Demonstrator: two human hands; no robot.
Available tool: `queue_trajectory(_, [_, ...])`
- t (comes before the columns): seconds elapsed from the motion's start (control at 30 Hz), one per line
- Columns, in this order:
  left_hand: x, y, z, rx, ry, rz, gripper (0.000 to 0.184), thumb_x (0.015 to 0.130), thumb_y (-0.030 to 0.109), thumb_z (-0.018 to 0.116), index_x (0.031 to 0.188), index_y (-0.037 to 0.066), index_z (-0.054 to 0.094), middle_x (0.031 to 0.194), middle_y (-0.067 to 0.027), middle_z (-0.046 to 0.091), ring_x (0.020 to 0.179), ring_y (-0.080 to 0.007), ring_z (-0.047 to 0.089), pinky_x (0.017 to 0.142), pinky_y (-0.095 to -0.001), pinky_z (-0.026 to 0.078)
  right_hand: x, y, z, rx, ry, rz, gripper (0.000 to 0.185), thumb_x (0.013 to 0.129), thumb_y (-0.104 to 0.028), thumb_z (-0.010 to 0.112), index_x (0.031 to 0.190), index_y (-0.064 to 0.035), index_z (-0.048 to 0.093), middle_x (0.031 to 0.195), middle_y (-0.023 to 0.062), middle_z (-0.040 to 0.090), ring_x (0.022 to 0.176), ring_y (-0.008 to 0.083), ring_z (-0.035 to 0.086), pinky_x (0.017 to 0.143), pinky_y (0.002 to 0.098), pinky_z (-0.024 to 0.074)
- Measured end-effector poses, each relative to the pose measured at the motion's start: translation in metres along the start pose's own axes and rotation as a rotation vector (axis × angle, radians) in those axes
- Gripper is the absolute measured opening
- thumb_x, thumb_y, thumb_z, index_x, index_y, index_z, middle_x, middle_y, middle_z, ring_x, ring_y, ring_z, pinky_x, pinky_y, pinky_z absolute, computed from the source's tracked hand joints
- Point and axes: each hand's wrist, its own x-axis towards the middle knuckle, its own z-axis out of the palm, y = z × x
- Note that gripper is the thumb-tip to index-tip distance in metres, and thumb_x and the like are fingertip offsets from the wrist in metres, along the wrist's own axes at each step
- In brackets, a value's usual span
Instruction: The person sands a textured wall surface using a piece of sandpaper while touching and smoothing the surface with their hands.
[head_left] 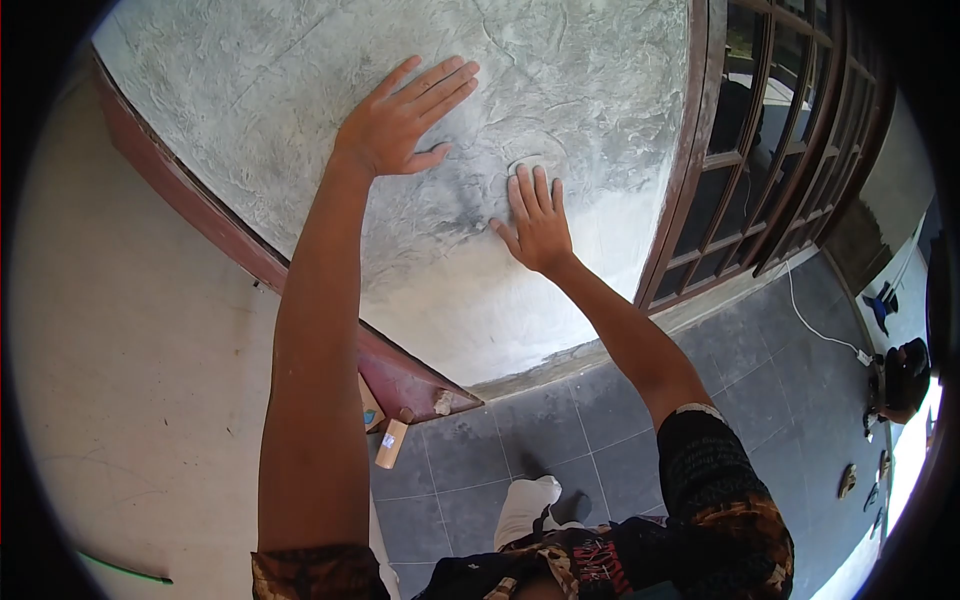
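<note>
Both arms reach up to a wall of grey, rough-textured plaster (590, 90) with a whiter band low down. Higher up, my left hand (400, 122) lies on the grey surface, its fingers stretched out and the thumb apart. Lower and to the right, my right hand (538, 222) rests flat on the wall with spread fingers, near where grey meets white. A pale curved edge shows just beyond its fingertips; I cannot tell whether this is a mark in the plaster or something thin under the hand. No held object is visible in either hand.
A brown wooden frame with glass panes (740, 150) borders the wall at right. A reddish-brown beam (190, 185) edges it at left. Below, a small box (391, 444) stands on dark floor tiles (620, 480). A white cable (815, 318) and sandals (848, 481) lie at right.
</note>
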Motion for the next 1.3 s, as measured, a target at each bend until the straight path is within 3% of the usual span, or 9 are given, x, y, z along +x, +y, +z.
queue_trajectory(0.17, [0.000, -0.003, 0.005, -0.046, 0.043, 0.011, 0.084, 0.081, 0.048, 0.071, 0.153, 0.021, 0.039, 0.161, 0.0021, 0.035, 0.149, -0.0154, 0.031, 0.124, -0.0440, 0.020, 0.059, -0.007, -0.033, -0.050, 0.067, -0.025, 0.075, 0.099, -0.047, 0.050, 0.148, 0.0074, 0.034, 0.158, 0.0264, 0.027, 0.146, 0.0486, 0.024, 0.113, 0.0673, 0.0190])
queue_trajectory(0.3, [-0.001, -0.001, 0.003, -0.035, 0.010, -0.004, 0.084, 0.082, 0.049, 0.069, 0.154, 0.021, 0.038, 0.162, 0.0023, 0.033, 0.149, -0.0154, 0.030, 0.124, -0.0439, 0.020, 0.028, -0.004, -0.017, -0.016, 0.026, -0.033, 0.072, 0.098, -0.049, 0.050, 0.148, 0.0013, 0.039, 0.159, 0.0184, 0.030, 0.148, 0.0408, 0.024, 0.116, 0.0638, 0.0180])
queue_trajectory(0.4, [0.000, 0.001, 0.000, -0.080, 0.027, 0.002, 0.080, 0.081, 0.041, 0.070, 0.152, 0.019, 0.042, 0.160, 0.0008, 0.036, 0.149, -0.0183, 0.032, 0.123, -0.0467, 0.023, 0.010, -0.005, -0.016, 0.009, -0.077, -0.053, 0.074, 0.098, -0.049, 0.051, 0.145, 0.0079, 0.040, 0.158, 0.0262, 0.029, 0.145, 0.0486, 0.026, 0.113, 0.0684, 0.0176])
queue_trajectory(0.57, [-0.002, 0.002, 0.003, -0.099, 0.042, -0.004, 0.079, 0.082, 0.042, 0.070, 0.152, 0.019, 0.042, 0.160, 0.0007, 0.036, 0.149, -0.0185, 0.032, 0.123, -0.0467, 0.022, 0.078, -0.016, -0.039, -0.085, 0.117, -0.008, 0.072, 0.097, -0.048, 0.052, 0.147, 0.0016, 0.040, 0.159, 0.0185, 0.032, 0.146, 0.0412, 0.027, 0.114, 0.0673, 0.0195])
queue_trajectory(0.73, [-0.001, 0.001, 0.002, -0.072, 0.035, 0.008, 0.078, 0.082, 0.044, 0.069, 0.152, 0.020, 0.043, 0.160, 0.0005, 0.037, 0.148, -0.0187, 0.032, 0.123, -0.0467, 0.022, -0.010, 0.000, 0.003, -0.012, -0.064, -0.008, 0.071, 0.098, -0.047, 0.051, 0.147, 0.0021, 0.040, 0.159, 0.0197, 0.031, 0.146, 0.0433, 0.026, 0.111, 0.0703, 0.0202])
queue_trajectory(0.87, [0.000, -0.002, 0.005, -0.088, 0.060, 0.007, 0.079, 0.082, 0.044, 0.069, 0.152, 0.020, 0.043, 0.160, 0.0007, 0.037, 0.148, -0.0185, 0.033, 0.123, -0.0464, 0.023, 0.076, -0.016, -0.041, -0.069, 0.124, 0.021, 0.073, 0.098, -0.048, 0.050, 0.149, 0.0023, 0.037, 0.160, 0.0190, 0.028, 0.147, 0.0426, 0.023, 0.111, 0.0702, 0.0181])
queue_trajectory(1.13, [-0.001, -0.001, 0.004, -0.077, 0.056, -0.003, 0.079, 0.081, 0.044, 0.070, 0.152, 0.021, 0.043, 0.160, 0.0009, 0.037, 0.148, -0.0183, 0.033, 0.122, -0.0463, 0.025, 0.016, -0.004, -0.015, -0.026, -0.121, 0.007, 0.077, 0.098, -0.050, 0.051, 0.147, 0.0085, 0.036, 0.159, 0.0270, 0.025, 0.148, 0.0490, 0.019, 0.112, 0.0724, 0.0116])
queue_trajectory(1.2, [-0.001, 0.000, 0.005, -0.085, 0.091, -0.007, 0.079, 0.081, 0.043, 0.071, 0.152, 0.022, 0.043, 0.160, 0.0010, 0.037, 0.148, -0.0183, 0.034, 0.122, -0.0460, 0.025, 0.073, -0.018, -0.041, -0.060, 0.101, 0.000, 0.073, 0.098, -0.048, 0.051, 0.149, 0.0028, 0.036, 0.161, 0.0203, 0.027, 0.148, 0.0437, 0.021, 0.113, 0.0698, 0.0162])
queue_trajectory(1.3, [-0.002, 0.000, 0.005, -0.089, 0.069, -0.015, 0.079, 0.081, 0.043, 0.070, 0.152, 0.022, 0.043, 0.160, 0.0009, 0.037, 0.148, -0.0183, 0.034, 0.122, -0.0457, 0.025, 0.066, -0.017, -0.034, -0.045, 0.102, -0.021, 0.073, 0.098, -0.047, 0.051, 0.149, 0.0026, 0.036, 0.161, 0.0201, 0.027, 0.148, 0.0438, 0.022, 0.113, 0.0691, 0.0169])
